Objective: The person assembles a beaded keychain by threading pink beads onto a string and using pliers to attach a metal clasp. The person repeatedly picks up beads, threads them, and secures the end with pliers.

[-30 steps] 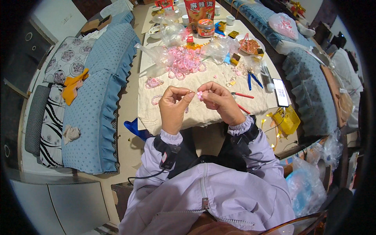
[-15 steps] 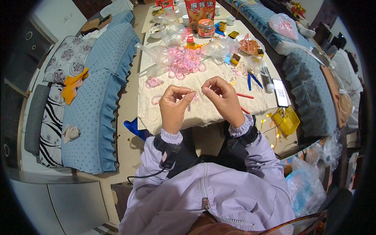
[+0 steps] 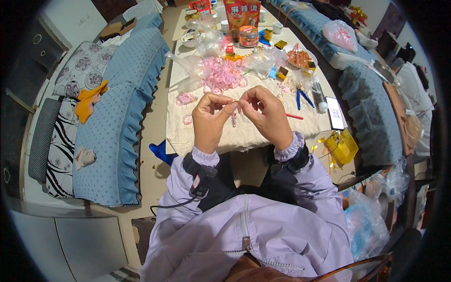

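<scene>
Noted since the earlier frame: an inward move by the right hand (image 3: 268,117), to fingertip contact with the left hand (image 3: 209,120). From left, found on the cream woven cloth (image 3: 181,136) a small round pink bead loop (image 3: 187,119), presumably laid flat against rolling. Found both hands pinched tip to tip, likely for fine control; cannot tell on what. Just below, located a short pinkish bead strand (image 3: 234,120). Rightward, recorded a straight red handle (image 3: 294,116) and blue-handled pliers (image 3: 298,100), seemingly set within reach.
</scene>
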Demonstrator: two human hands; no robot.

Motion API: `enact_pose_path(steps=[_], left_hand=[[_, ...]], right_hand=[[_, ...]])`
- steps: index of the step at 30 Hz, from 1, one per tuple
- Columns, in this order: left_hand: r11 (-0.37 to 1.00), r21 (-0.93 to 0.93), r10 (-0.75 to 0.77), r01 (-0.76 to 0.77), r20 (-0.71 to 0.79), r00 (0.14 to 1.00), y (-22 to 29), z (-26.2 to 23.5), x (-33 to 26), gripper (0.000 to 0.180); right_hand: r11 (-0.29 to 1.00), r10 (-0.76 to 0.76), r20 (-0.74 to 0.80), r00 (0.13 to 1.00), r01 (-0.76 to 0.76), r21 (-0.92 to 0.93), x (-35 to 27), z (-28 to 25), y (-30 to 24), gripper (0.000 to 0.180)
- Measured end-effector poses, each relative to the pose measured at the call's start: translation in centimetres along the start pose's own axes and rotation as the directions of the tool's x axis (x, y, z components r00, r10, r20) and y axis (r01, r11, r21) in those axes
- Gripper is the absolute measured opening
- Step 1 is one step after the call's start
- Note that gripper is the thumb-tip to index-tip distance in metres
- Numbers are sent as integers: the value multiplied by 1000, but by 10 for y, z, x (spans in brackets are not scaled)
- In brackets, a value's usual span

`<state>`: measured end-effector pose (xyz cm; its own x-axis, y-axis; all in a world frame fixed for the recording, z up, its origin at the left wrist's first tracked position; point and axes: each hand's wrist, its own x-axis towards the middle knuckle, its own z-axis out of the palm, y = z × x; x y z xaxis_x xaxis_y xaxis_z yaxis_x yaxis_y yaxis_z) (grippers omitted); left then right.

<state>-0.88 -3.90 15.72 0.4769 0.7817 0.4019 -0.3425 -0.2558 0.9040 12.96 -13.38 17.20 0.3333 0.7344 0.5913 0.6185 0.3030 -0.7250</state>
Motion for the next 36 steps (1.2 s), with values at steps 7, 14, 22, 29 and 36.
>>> enact_pose_path(steps=[7,14,22,29,36], left_hand=[[1000,-28,-12,14,69,998,11,-1,3,15],[995,48,-100,90,265,959,23,-10,17,14],[990,129,-14,-55,478,878,29,-16,31,16],[997,79,-50,11,507,861,33,-9,26,19],[985,150,17,-90,431,902,40,-2,21,18]], right_hand=[[999,-52,-39,998,51,-12,5,0,-5,13],[974,-185,67,980,192,-119,24,-22,-12,15],[966,-215,114,970,228,-121,30,-33,-22,11],[954,-244,114,963,259,-150,31,-38,-26,20],[951,-253,86,964,264,-163,28,-38,-31,19]])
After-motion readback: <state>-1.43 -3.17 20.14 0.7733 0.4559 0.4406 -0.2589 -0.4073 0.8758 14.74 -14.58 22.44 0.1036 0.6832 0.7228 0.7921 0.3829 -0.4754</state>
